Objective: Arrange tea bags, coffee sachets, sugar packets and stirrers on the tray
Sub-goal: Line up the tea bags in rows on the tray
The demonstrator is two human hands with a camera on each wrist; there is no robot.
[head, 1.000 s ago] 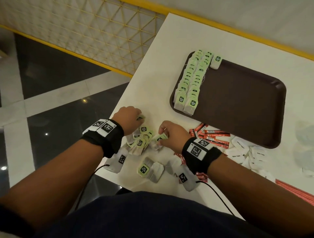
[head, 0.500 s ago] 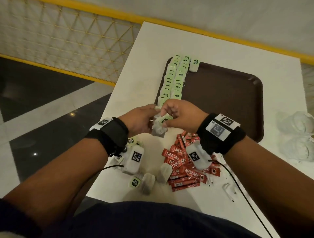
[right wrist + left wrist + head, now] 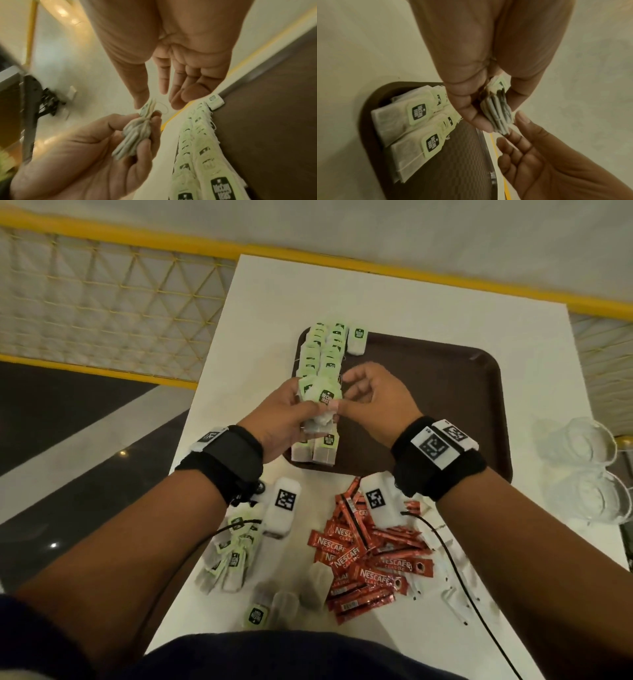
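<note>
My left hand (image 3: 308,409) grips a bunch of green-tagged tea bags (image 3: 320,398) just above the near-left corner of the brown tray (image 3: 445,412). In the left wrist view the bunch (image 3: 498,115) is pinched edge-on between thumb and fingers. My right hand (image 3: 346,398) is beside it with relaxed fingers, only the thumb tip touching the tags (image 3: 147,106). Two neat rows of tea bags (image 3: 323,350) run along the tray's left side. Loose tea bags (image 3: 229,556) and red coffee sachets (image 3: 370,563) lie on the white table (image 3: 411,302) near me.
Clear glasses (image 3: 582,474) stand at the table's right edge. Small white packets (image 3: 455,590) lie right of the sachets. Most of the tray's floor is bare. A yellow-framed mesh railing (image 3: 102,313) borders the table on the left.
Both hands rose from the loose pile near the table's front edge and moved forward over the tray's near-left corner, the left one carrying a bunch of tea bags.
</note>
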